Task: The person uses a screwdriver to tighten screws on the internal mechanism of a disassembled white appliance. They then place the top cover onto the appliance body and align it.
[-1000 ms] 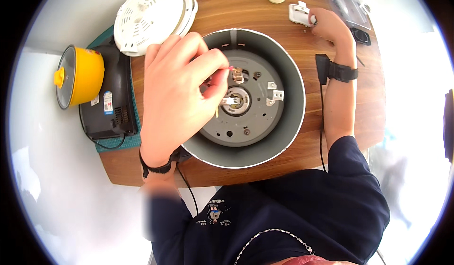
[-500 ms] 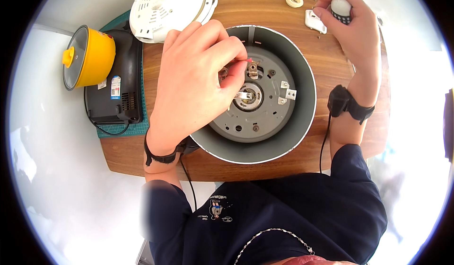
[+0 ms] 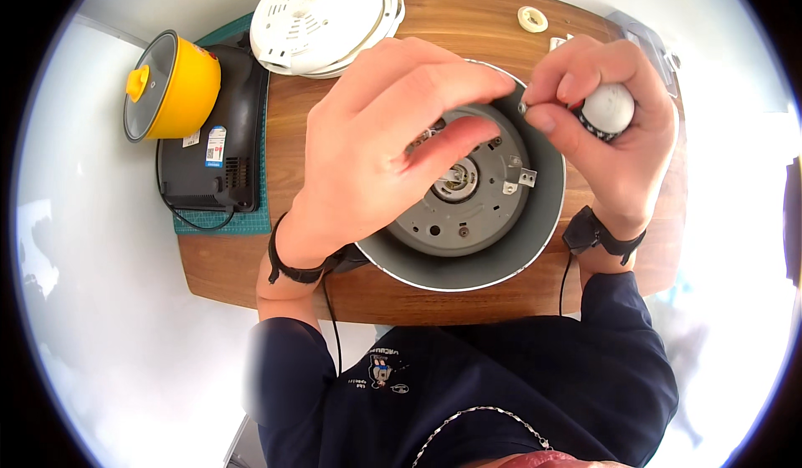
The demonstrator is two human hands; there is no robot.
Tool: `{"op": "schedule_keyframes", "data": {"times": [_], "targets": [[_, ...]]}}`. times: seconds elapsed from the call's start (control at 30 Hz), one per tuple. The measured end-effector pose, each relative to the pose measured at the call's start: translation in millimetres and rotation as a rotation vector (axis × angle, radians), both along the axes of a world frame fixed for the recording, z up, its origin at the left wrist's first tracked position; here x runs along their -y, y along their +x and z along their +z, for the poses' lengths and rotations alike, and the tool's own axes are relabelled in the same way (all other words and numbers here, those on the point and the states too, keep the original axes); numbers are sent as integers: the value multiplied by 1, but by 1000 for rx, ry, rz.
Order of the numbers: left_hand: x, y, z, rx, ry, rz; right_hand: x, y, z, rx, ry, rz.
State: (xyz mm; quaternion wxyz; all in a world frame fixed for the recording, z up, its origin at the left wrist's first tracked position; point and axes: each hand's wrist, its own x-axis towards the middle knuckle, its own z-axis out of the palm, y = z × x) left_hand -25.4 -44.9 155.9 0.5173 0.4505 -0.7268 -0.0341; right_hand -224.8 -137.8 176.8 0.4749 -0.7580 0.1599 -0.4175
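On the table stands a round grey metal housing [image 3: 547,217], probably a cooker body, its inner plate [image 3: 464,232] fitted with a central round part [image 3: 455,182] and small metal brackets [image 3: 520,177]. My left hand [image 3: 368,146] hovers over its left side. That hand's thumb and index finger are apart, with nothing visible between them. Beyond the right rim, my right hand [image 3: 635,134] is closed around a handle [image 3: 608,111] with a rounded white end and black patterned collar. A tiny metal piece, perhaps a screw [image 3: 523,108], shows at its thumb and fingertip.
At the far left, a yellow pot [image 3: 190,88] with a lid sits on a black appliance [image 3: 209,176] over a green mat [image 3: 261,159]. White perforated round covers [image 3: 322,17] lie behind the housing. A cream ring [image 3: 532,19] and a transparent box [image 3: 647,38] are at the back right.
My left hand has lifted off the plate and its finger and thumb have parted. My right hand has come closer to the housing, now with a tiny metal piece at its fingertips.
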Motion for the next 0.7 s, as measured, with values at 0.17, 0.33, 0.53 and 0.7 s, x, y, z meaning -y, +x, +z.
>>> {"op": "schedule_keyframes", "data": {"times": [0.17, 0.33, 0.53, 0.7], "targets": [[-4, 0, 1, 40, -118, -45, -12, 2, 0, -76, -76, -4], [-8, 2, 5, 100, -132, -17, -17, 0, 4, -116, -128, -40], [-8, -4, 4, -4, -51, 15, -15, -1, 1, -110, -188, -52], [-4, -3, -2, 40, -141, 69, -10, 0, -2, -109, -273, -36]]}}
